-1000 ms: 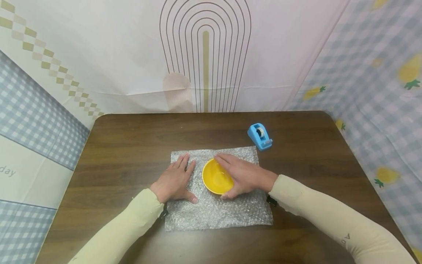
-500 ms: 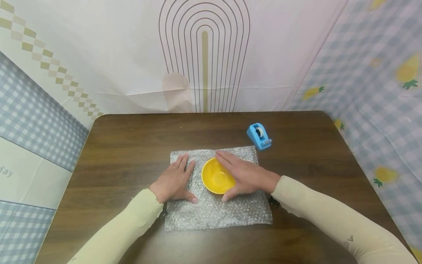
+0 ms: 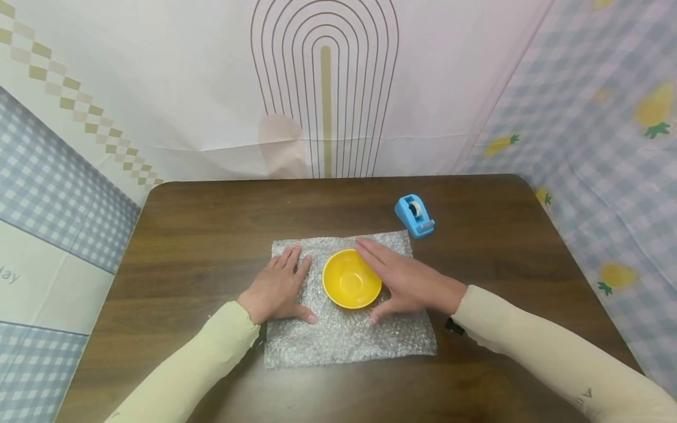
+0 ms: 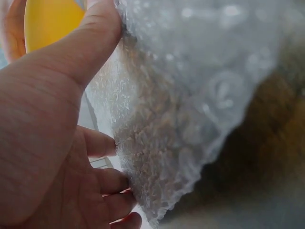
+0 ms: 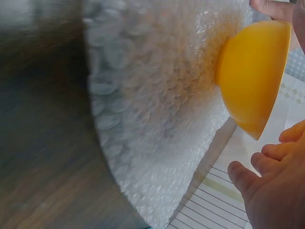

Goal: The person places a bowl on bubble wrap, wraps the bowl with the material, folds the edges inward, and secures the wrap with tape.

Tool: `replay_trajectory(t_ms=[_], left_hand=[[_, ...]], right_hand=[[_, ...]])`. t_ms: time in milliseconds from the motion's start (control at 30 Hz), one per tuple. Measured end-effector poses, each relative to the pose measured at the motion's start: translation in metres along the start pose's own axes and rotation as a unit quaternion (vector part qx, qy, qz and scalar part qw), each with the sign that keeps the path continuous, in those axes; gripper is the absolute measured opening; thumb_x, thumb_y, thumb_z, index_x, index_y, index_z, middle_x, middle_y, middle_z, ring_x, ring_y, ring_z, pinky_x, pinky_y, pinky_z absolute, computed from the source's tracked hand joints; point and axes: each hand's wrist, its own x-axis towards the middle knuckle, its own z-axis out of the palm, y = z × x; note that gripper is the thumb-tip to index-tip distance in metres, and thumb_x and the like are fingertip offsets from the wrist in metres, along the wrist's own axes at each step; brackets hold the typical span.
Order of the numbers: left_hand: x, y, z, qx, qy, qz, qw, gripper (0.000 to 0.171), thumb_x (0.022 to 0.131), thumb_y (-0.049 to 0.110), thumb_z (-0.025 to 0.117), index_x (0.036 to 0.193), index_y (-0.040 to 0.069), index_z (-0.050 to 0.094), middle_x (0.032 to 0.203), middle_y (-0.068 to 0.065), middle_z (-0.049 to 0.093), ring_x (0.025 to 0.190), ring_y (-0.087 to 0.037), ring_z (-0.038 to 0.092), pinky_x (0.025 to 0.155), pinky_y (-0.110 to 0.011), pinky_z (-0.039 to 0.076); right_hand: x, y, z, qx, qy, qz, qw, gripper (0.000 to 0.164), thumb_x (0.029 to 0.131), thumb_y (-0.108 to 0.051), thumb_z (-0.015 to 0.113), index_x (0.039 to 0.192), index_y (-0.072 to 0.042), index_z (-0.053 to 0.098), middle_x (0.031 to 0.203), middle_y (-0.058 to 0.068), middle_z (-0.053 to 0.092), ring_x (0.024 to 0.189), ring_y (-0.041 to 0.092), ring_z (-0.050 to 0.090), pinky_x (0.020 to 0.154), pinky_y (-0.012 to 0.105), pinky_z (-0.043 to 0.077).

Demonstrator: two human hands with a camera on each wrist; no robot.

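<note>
A yellow bowl [image 3: 351,281] stands upright near the middle of a sheet of bubble wrap [image 3: 338,341] spread on the table. To its left, my left hand [image 3: 277,288] rests on the wrap with fingers spread, its fingertips and thumb on the sheet in the left wrist view. My right hand [image 3: 409,282] is at the bowl's right side, thumb and fingers apart and fairly straight. In the right wrist view a gap shows between the right fingers [image 5: 243,179] and the yellow bowl [image 5: 255,76].
A blue tape dispenser [image 3: 415,215] with a roll in it sits just past the wrap's far right corner. The brown wooden table [image 3: 201,217] ends at a patterned cloth wall behind, and more patterned cloth hangs on both sides.
My right hand has moved off the bowl to the right, letting go of it, so its whole rim shows. The left hand stays in place on the bubble wrap.
</note>
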Motion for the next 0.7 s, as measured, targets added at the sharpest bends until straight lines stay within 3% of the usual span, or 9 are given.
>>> replay_trajectory(t_ms=[200, 400, 700], left_hand=[[0.000, 0.000, 0.001, 0.002, 0.001, 0.000, 1.0000, 0.127, 0.064, 0.080, 0.069, 0.158, 0.010, 0.020, 0.166, -0.021, 0.008, 0.154, -0.039, 0.010, 0.125, -0.052, 0.020], [0.000, 0.000, 0.000, 0.001, 0.003, 0.000, 1.0000, 0.127, 0.064, 0.079, 0.070, 0.158, 0.009, 0.020, 0.166, -0.022, 0.008, 0.154, -0.039, 0.010, 0.125, -0.052, 0.019], [-0.001, 0.000, 0.000, 0.001, 0.013, 0.008, 0.9999, 0.126, 0.064, 0.078, 0.071, 0.157, 0.008, 0.022, 0.165, -0.023, 0.010, 0.154, -0.040, 0.012, 0.125, -0.052, 0.021]], right_hand=[[-0.012, 0.004, -0.004, -0.029, -0.003, 0.014, 0.999, 0.134, 0.060, -0.080, 0.071, 0.160, -0.027, -0.002, 0.169, -0.005, -0.001, 0.155, 0.020, 0.018, 0.115, 0.045, 0.040], [-0.026, 0.009, -0.006, -0.056, 0.000, 0.003, 0.998, 0.134, 0.060, -0.080, 0.070, 0.160, -0.022, 0.003, 0.169, -0.002, 0.000, 0.156, 0.019, 0.013, 0.115, 0.044, 0.039], [-0.048, 0.011, -0.009, -0.073, -0.010, 0.003, 0.997, 0.133, 0.062, -0.083, 0.067, 0.159, -0.027, -0.005, 0.168, -0.005, -0.008, 0.157, 0.021, 0.007, 0.120, 0.044, 0.033]])
